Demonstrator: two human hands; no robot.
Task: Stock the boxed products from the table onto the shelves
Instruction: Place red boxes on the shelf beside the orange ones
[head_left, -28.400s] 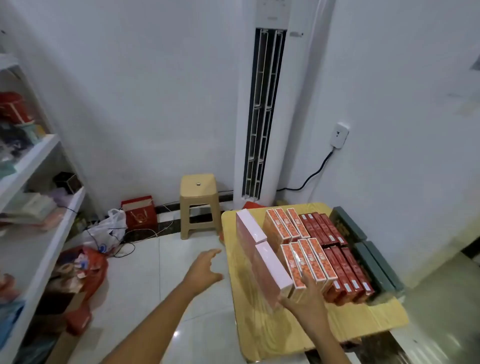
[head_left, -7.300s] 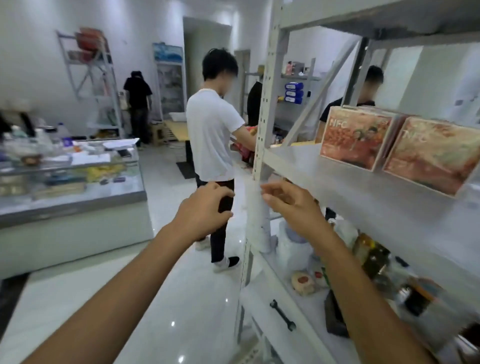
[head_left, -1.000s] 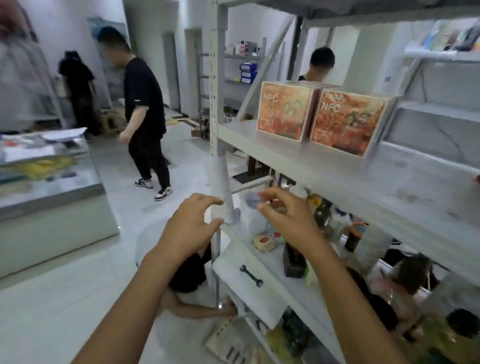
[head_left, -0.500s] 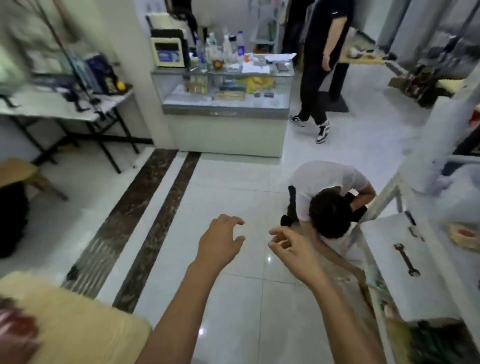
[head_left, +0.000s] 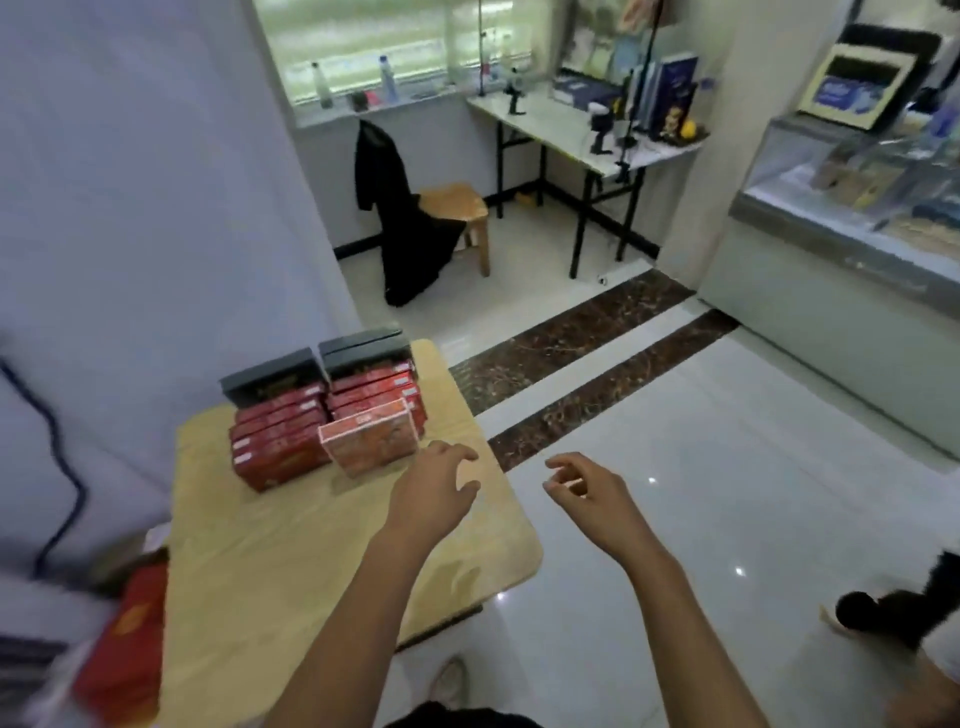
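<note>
A light wooden table stands at the lower left against a white wall. At its far end sit several dark red boxes, an orange box standing upright in front of them, and dark grey boxes behind. My left hand hovers over the table's right side, a short way from the orange box, fingers spread and empty. My right hand is out over the floor past the table's edge, fingers loosely curled, holding nothing. No shelves are in view.
A wooden stool draped with a black garment stands beyond the table. A folding desk with small items sits at the back, a glass counter at right. A person's dark head shows at lower right. A red bag lies lower left.
The view has swung from the shelves across the floor to the table with the boxes. Both hands stay empty and now reach toward the table.
</note>
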